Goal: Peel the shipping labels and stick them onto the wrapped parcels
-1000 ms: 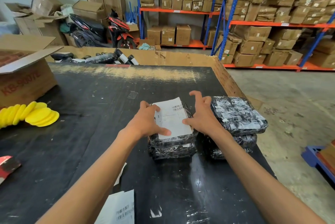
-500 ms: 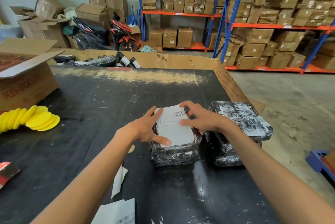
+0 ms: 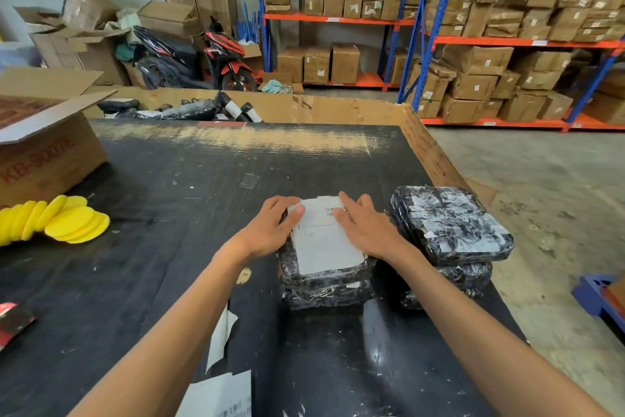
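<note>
On the black worktable [image 3: 162, 200], toward its right edge, stand two stacks of black-wrapped parcels side by side. The nearer-centre stack shows two parcels; the top parcel [image 3: 324, 268] carries one white shipping label [image 3: 326, 241] lying flat across its upper face. The left hand [image 3: 270, 230] rests on the label's left edge with fingers straight and close together, thumb laid on the paper. The right hand [image 3: 367, 227] lies flat on the label's right side, fingers straight and slightly spread, pressing down. Neither hand curls round anything.

Just right of it, the second stack [image 3: 449, 234] has one parcel on top, tilted a little, with at least one more beneath; the exact count below is hard to tell. Its top shows no full label, only pale patches under the wrap.

Near the table's front edge lie one printed label sheet [image 3: 223, 396] and one loose strip of white backing paper [image 3: 220, 335]. At the left are a row of yellow round pads [image 3: 64, 220], too overlapped to count, and one open cardboard box [image 3: 47, 153]. Beyond the table, a cardboard bin [image 3: 321, 109] holds more wrapped parcels, and a scooter [image 3: 203, 58] stands before the blue-and-orange shelving [image 3: 422, 31] filled with cartons.
</note>
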